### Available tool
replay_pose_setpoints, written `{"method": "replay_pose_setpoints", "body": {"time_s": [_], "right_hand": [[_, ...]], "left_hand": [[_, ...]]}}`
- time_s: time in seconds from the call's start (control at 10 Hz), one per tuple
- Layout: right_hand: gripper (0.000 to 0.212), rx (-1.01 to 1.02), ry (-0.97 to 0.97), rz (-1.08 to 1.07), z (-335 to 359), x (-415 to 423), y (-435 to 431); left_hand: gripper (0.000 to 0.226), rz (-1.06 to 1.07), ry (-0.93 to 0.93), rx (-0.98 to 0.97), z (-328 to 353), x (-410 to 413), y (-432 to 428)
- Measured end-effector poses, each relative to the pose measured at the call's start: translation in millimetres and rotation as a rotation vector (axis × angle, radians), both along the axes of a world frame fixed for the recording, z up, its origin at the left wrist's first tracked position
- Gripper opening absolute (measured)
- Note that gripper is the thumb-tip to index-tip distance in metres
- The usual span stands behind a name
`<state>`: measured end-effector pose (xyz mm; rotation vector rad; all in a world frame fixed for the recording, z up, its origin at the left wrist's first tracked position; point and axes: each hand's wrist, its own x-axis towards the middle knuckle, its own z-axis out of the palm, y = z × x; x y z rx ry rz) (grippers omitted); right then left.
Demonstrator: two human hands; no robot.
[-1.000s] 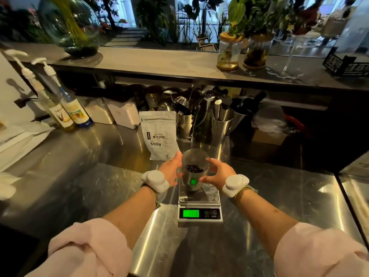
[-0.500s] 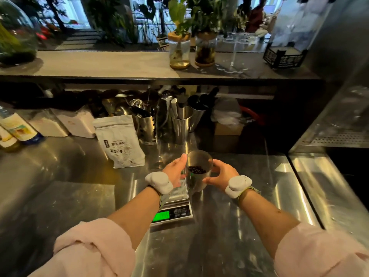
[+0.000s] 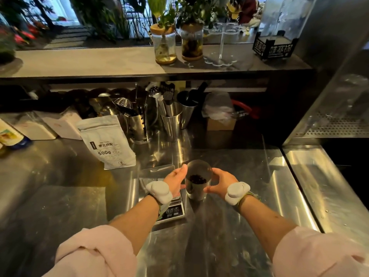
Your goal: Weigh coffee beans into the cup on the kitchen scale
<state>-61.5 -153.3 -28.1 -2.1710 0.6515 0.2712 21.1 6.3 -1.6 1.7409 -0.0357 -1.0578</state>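
Grey-tinted and see-through, the cup (image 3: 199, 169) carries a shallow layer of dark coffee beans (image 3: 197, 179) and sits just right of the kitchen scale (image 3: 173, 211), over the steel worktop (image 3: 239, 226). Left hand (image 3: 176, 181) and right hand (image 3: 221, 182) flank it, fingers curled round its sides, grasping it. It stands upright, mouth up, long axis vertical.

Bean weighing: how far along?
Done: beans lie in the cup. In hand: left hand and right hand both hold the cup, just right of the scale, off its platform. Left: nothing obvious, though the display is hidden, so the weight is unconfirmed.
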Motion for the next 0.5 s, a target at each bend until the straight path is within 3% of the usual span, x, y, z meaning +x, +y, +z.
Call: {"method": "replay_pose_setpoints", "body": {"time_s": [0.5], "right_hand": [[0.082,-0.121,0.093,0.153,-3,12,-15]], "left_hand": [[0.053,0.089,-0.037,-0.010,6,2,3]]}}
